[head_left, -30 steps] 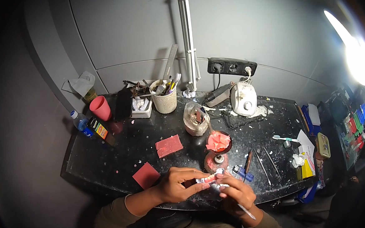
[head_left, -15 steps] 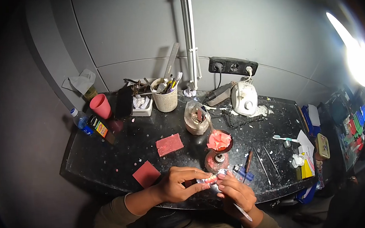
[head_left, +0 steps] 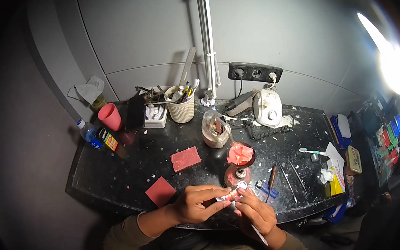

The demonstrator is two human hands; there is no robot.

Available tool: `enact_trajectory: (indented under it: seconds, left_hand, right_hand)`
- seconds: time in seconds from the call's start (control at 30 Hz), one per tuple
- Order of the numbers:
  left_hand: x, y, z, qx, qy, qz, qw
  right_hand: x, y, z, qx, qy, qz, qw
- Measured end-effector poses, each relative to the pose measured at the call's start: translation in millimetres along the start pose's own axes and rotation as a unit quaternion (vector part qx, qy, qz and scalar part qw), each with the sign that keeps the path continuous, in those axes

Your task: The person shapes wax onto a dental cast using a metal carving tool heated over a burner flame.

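My left hand (head_left: 193, 204) pinches one end of a small denture (head_left: 232, 195) with pink wax and pale teeth, above the near edge of the black table. On the other end, the fingers of my right hand (head_left: 257, 211) are closed. A slim white-handled tool (head_left: 259, 236) also sits in my right hand, its end pointing down towards me; its other end is hidden. Just beyond my hands stands a small burner (head_left: 238, 177). Over it is a round dish (head_left: 250, 161) with pink wax pieces (head_left: 239, 153). My fingers hide part of the denture.
Two pink wax sheets (head_left: 186, 159) lie to the left. A blue lighter (head_left: 269, 190), a brown-handled tool (head_left: 272, 178) and thin metal instruments (head_left: 287, 181) are at right. Behind stand a plastic-lined container (head_left: 215, 135), a tool basket (head_left: 181, 110) and a white motor unit (head_left: 268, 109).
The denture is tilted slightly differently between my fingers. My right hand has shifted a little left, and the white-handled tool has swung left with it.
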State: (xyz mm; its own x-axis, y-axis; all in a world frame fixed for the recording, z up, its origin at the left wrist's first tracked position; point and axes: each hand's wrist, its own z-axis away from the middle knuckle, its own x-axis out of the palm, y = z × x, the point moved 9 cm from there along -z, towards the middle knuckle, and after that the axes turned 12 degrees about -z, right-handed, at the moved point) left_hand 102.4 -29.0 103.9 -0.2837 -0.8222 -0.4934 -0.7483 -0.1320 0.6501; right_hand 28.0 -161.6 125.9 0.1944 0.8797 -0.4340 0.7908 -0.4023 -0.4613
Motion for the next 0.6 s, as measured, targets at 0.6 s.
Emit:
enact_trajectory:
  seconds: [0.6]
  left_hand:
    - [3, -11, 0, -0.081, -0.055, 0.053, 0.994]
  right_hand:
    - [-2, 0, -3, 0.012, 0.005, -0.008, 1.0]
